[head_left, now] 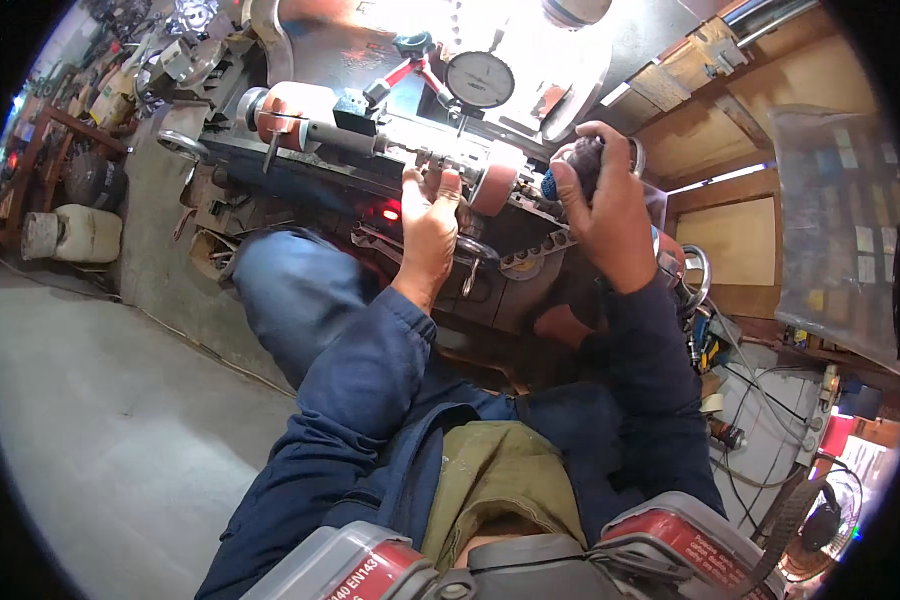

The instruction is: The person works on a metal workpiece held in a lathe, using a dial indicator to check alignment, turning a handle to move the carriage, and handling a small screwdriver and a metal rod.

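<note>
While the right grip (610, 215) is closed around a dark bundle (587, 163), the left grip (431, 222) has a metal shaft (460, 162) at its fingertips, whether clamped I cannot tell; beyond stands a dial gauge (480, 79).

navy jacket (365, 385), perhaps olive shirt (500, 462)

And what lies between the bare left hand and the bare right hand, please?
In the head view, a short reddish-brown cylinder lies between them.

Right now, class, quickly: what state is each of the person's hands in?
Left hand: fingertips at the metal shaft assembly; whether they grip it cannot be told.
Right hand: closed, holding a dark bundle, perhaps a rag.
</note>
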### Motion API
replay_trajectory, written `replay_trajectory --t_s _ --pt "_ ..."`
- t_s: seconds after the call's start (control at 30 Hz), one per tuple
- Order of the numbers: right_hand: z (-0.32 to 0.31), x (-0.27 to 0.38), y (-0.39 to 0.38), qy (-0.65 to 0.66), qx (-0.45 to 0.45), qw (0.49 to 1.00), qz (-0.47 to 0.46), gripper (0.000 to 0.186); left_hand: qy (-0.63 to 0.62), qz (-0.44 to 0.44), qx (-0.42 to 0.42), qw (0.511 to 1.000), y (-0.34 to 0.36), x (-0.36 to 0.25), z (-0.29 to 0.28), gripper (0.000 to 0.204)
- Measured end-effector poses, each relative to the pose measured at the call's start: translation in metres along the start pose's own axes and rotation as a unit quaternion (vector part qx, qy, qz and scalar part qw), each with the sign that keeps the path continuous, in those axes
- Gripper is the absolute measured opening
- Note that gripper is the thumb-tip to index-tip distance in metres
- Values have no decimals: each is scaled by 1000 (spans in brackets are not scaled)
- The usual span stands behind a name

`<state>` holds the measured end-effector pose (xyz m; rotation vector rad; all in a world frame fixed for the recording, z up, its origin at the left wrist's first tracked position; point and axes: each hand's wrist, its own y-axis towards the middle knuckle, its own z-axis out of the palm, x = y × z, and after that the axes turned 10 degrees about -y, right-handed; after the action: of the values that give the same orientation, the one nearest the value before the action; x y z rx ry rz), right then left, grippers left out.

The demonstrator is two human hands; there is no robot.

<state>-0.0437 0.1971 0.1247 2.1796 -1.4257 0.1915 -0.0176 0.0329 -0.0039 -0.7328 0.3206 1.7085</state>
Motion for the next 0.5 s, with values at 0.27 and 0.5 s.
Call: replay_trajectory --t_s 0.27,0.5 --pt "2 2 0 -8 -10 1000 -5 40 -11 7 9 1000 2 -1 0 20" --pt "5 -1 -4 20 -18 1000 5 40 11 20 32 999 3 1 -4 29"
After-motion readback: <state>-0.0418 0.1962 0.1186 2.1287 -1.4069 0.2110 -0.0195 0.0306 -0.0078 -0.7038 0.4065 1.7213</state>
